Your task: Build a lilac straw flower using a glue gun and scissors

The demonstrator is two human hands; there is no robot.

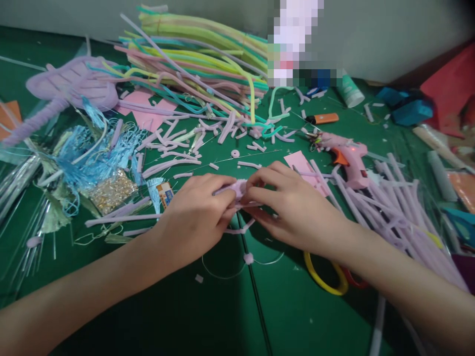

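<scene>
Head view: pinches fuzzy lilac piece (240, 185) with left hand (200, 205) and right hand (291, 200), left of pink plastic glue gun (355, 160); likely shaping, needs steadiness.

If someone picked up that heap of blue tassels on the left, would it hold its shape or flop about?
The blue tassels would probably flop, since their fine strands already curl and splay loosely. They look light, being mostly thin thread. They might also snag, as some strands lie against the packet of gold bits.
</scene>
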